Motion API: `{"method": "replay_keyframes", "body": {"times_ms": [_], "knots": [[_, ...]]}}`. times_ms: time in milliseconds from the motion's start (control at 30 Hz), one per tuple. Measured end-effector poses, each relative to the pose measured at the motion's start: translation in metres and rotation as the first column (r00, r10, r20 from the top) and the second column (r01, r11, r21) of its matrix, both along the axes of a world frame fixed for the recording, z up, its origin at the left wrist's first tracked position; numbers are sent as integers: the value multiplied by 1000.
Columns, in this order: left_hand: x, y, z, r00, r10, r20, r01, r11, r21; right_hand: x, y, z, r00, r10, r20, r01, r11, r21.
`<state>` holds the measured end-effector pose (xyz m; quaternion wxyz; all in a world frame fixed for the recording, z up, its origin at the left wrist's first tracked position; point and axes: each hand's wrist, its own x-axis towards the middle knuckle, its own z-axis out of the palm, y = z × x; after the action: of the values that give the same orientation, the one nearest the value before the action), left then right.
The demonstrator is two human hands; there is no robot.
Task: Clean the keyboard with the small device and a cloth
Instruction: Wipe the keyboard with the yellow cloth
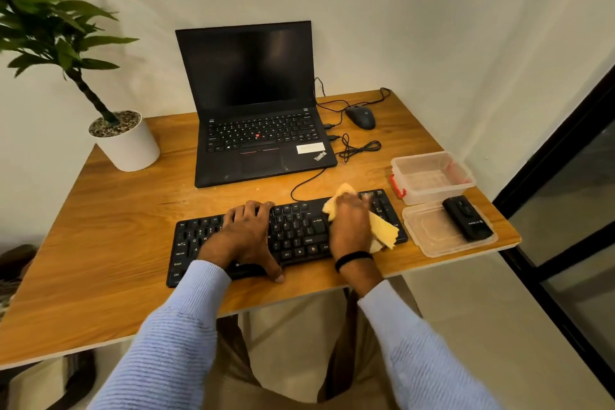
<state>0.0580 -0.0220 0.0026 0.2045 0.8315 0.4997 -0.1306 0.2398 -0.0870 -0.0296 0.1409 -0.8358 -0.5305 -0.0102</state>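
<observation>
Keyboard [293, 236] lies at the near edge of the surface [109, 226]. My left hand [248, 230] clamps it, fingers over its far edge, thumb on the near one. My right hand [349, 226] holds the bunched cloth [382, 230] on the right-hand keys. Wiping is under way, I judge, with the left keys to do. The device [467, 218] rests on a lid [429, 240] just right; whether it has been used I cannot tell. Beyond: box [429, 176], laptop [259, 130], mouse [361, 116], plant [123, 140], pale wall.

One keyboard [293, 233], one cloth [382, 226], one device [467, 218]
</observation>
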Motion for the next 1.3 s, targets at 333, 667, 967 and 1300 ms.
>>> {"method": "replay_keyframes", "body": {"times_ms": [333,667,967,1300], "knots": [[-1,2,-6,1000,-6,4,6,1000,13,-19,-20,4,961,157,-230,-144,987,74],[-2,5,-8,1000,2,-23,-1,1000,13,10,-22,15,951,99,-294,-39,978,206],[0,-1,-1,1000,12,-25,-12,1000,16,-4,-50,23,927,125,-353,-61,981,186],[-1,0,-2,999,8,-35,-7,1000,28,-27,-84,7,893,224,-390,-161,969,189]]}}
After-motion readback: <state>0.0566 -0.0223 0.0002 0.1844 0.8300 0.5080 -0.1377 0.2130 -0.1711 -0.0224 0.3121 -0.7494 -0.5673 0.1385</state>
